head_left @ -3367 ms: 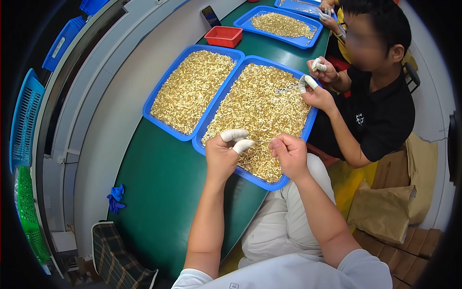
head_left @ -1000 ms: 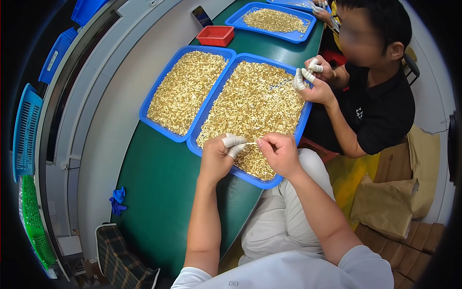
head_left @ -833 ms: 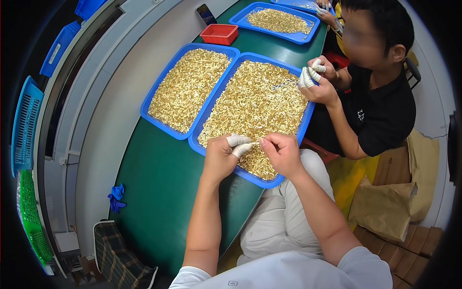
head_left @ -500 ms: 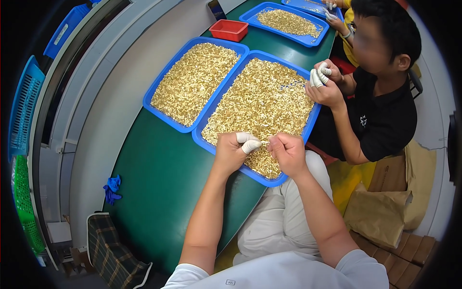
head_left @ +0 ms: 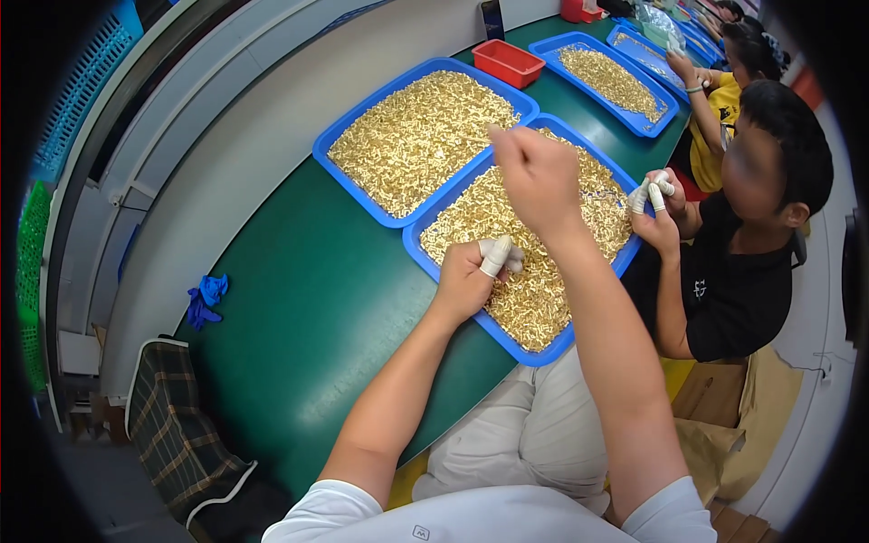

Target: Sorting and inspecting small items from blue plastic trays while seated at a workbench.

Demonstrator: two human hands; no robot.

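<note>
My left hand (head_left: 472, 274), with white finger cots on its thumb and fingers, is low over the near edge of a blue tray (head_left: 412, 242) full of small gold-coloured metal pieces (head_left: 534, 308). Its fingers are pinched together, and whatever they hold is hidden. My bare right hand (head_left: 541, 179) is raised higher, above the same tray, with its thumb side toward the second blue tray (head_left: 319, 145). That hand is closed; anything between thumb and forefinger is too small to make out. Similar gold pieces (head_left: 416, 136) fill the second tray.
On the green table (head_left: 290, 271) lie crumpled blue gloves (head_left: 206, 299). A red bin (head_left: 507, 63) and another blue tray (head_left: 602, 81) stand farther back. At the right a co-worker (head_left: 742, 262) in black, wearing finger cots, sits close to my tray. A plaid cloth item (head_left: 176, 425) is at left.
My hands were together at a small thin piece over the near tray. Now my right hand has lifted away toward the far left, and the view has shifted.
</note>
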